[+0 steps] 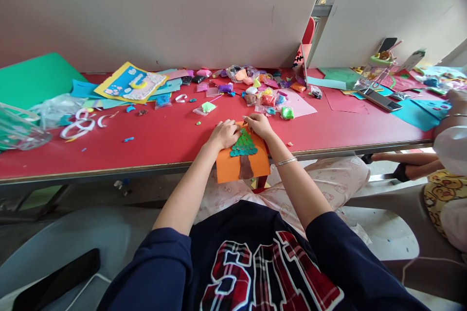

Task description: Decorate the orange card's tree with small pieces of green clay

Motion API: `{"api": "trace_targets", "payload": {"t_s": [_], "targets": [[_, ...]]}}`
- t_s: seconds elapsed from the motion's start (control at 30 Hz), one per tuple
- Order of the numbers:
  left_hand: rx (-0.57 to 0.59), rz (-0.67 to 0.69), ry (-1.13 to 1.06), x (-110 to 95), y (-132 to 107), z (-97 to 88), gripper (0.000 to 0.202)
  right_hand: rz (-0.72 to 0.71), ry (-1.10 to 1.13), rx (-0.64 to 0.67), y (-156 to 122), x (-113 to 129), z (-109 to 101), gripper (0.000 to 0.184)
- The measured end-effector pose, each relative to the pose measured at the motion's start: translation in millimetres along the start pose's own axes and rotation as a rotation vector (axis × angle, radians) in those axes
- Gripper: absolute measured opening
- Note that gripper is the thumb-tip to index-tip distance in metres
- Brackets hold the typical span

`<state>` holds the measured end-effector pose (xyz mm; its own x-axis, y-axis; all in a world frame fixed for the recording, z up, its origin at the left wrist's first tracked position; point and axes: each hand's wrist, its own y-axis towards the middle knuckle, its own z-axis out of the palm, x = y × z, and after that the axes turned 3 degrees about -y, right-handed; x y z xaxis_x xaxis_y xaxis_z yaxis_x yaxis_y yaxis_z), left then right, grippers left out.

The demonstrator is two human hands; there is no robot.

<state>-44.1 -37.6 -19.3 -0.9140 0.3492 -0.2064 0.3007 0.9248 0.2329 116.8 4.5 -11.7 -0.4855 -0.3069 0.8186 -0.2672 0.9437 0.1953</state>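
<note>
An orange card [228,167] extends past the front edge of the red table, carrying a clay tree. Its crown is made of overlapping green clay pieces [243,145], lighter at the top and teal at the bottom, above a brown clay trunk [245,167]. My left hand [225,134] is on the card's upper left, fingers bent and closed over its edge, thumb beside the crown. At the top of the tree, my right hand [259,125] has its fingers pressed together; anything small between them is hidden.
Behind my hands lie several bagged clay lumps [268,99] and an open green clay packet [207,107]. A decorated yellow-edged picture [131,82] and white strips [78,126] are on the left. A phone [380,99] lies at right, near another person's arm [458,107].
</note>
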Motion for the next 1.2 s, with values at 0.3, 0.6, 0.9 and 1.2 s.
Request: {"api": "trace_targets", "payload": {"t_s": [0.3,0.6,0.9,1.2], "targets": [[-0.013,-0.013,-0.051,-1,0,2.1,0.021,0.018,0.001,0.011,-1,2,-1,0.031],[-0.148,-0.041,-0.256,11,3,3.3,0.022,0.021,-0.001,0.019,-2,2,-1,0.031],[-0.304,-0.116,-0.540,11,1,-1.1,0.012,0.020,0.026,0.020,-1,2,-1,0.032],[-0.205,-0.041,-0.605,12,1,-0.1,0.023,0.020,0.001,0.027,0,2,-1,0.030]]}}
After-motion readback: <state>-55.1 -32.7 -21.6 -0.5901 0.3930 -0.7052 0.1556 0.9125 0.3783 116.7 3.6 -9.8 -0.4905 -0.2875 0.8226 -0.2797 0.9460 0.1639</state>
